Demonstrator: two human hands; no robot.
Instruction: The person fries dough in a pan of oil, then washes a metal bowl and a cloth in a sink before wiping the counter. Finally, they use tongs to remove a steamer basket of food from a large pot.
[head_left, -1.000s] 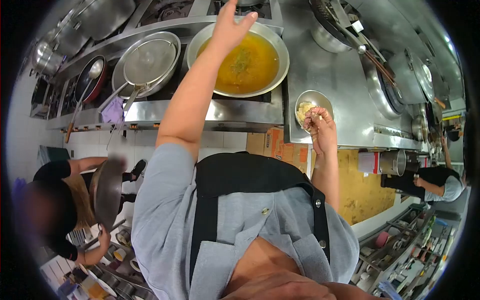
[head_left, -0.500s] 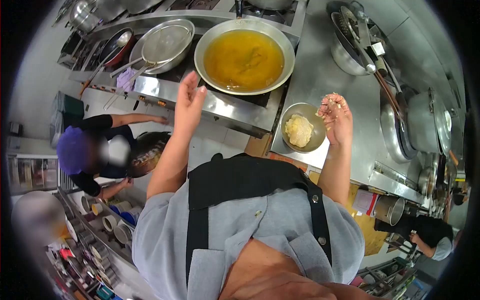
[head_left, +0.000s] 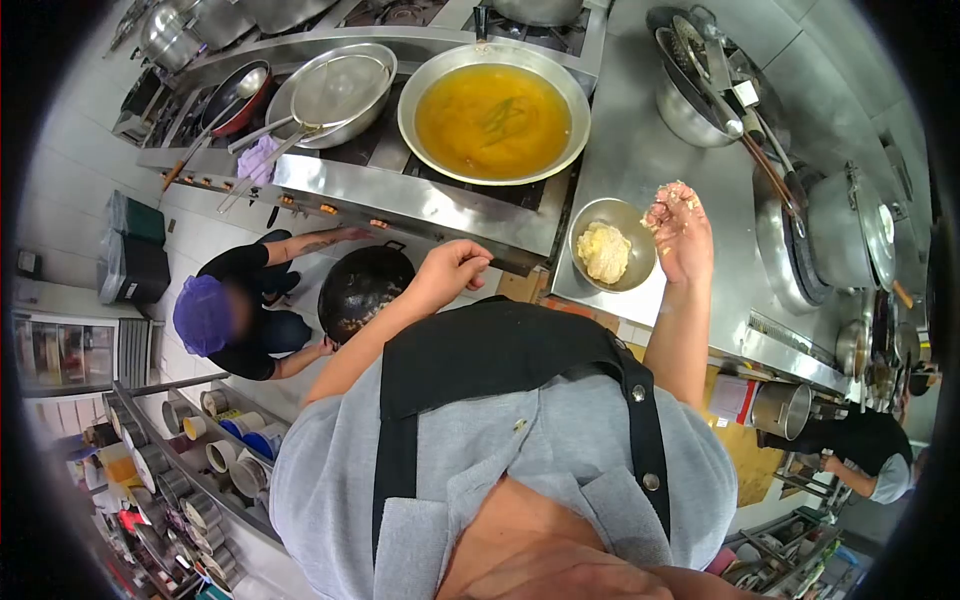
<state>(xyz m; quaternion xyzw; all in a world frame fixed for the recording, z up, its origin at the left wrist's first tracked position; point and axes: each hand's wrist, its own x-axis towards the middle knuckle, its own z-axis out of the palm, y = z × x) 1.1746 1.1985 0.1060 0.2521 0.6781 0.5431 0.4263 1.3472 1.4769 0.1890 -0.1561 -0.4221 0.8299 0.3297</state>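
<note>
My left hand (head_left: 455,272) is in front of my apron, fingers curled in against the thumb, with nothing visible in it. My right hand (head_left: 682,235), palm up and fingers bent but apart, has pale sticky bits clinging to its fingertips. Just left of it, at the counter's edge, a metal bowl (head_left: 643,270) holds a pale yellow, battered-looking lump (head_left: 604,252). Up on the stove sits a wide pan (head_left: 408,125) of yellow-orange oil (head_left: 470,130), and a dim greenish streak shows in the liquid.
Strainers over a bowl (head_left: 345,90) rest left of the pan. On the floor side, a crouching person in a purple cap (head_left: 203,315) handles a dark wok (head_left: 368,285) close to my left arm. Pots (head_left: 855,235) and a utensil-filled bowl (head_left: 692,110) line the right counter.
My left hand has dropped from beside the pan to in front of my apron, its fingers curling in. The crouching person and wok appear shifted. My right hand stays by the bowl.
</note>
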